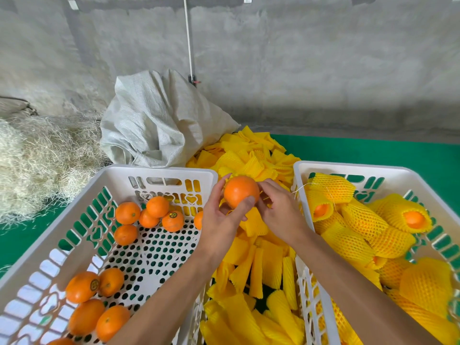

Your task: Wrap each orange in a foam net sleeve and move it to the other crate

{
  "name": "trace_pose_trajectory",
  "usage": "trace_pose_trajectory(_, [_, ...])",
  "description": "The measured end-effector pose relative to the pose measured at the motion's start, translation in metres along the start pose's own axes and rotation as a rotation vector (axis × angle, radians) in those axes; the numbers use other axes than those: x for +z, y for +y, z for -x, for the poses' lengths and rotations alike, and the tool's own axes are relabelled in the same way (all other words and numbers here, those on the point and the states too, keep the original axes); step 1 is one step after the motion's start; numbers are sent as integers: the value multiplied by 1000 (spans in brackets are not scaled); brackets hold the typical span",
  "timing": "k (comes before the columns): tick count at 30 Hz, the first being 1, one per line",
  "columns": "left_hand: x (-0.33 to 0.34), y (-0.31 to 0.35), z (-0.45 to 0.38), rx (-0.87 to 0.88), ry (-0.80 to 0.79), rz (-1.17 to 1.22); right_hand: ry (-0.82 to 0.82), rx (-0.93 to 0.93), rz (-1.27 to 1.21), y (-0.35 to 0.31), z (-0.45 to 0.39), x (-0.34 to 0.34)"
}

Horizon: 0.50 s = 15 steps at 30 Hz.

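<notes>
Head view showed a bare orange (241, 191) at frame centre, gripped by the left hand (222, 217). The right hand (278, 210) pinched a yellow foam sleeve (254, 221), mostly hidden behind the fruit. The left crate (159, 171) held loose oranges (154, 212). The right crate (302, 185), cut off at the frame edge, held wrapped oranges (403, 216).

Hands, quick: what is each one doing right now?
Left hand: holding the bare orange.
Right hand: pinching a yellow foam sleeve beside it.
</notes>
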<state>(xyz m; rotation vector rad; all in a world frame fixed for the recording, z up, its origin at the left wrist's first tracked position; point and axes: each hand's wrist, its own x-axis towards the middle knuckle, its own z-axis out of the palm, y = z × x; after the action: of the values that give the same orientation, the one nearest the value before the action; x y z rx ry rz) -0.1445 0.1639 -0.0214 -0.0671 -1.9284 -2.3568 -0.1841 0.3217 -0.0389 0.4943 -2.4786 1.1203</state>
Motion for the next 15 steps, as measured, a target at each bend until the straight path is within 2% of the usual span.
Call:
trace_pose_trajectory(4, [0,-1,-1,9,128,-57,157,-35,22,-2,0,0])
trace_pose_trajectory(10, [5,-8,7,127,53,-316,306,-130,-84,-11,4,-6])
trace_pose_trajectory(15, [1,-11,4,132,50,-347,372,-208,-53,-18,6,-5])
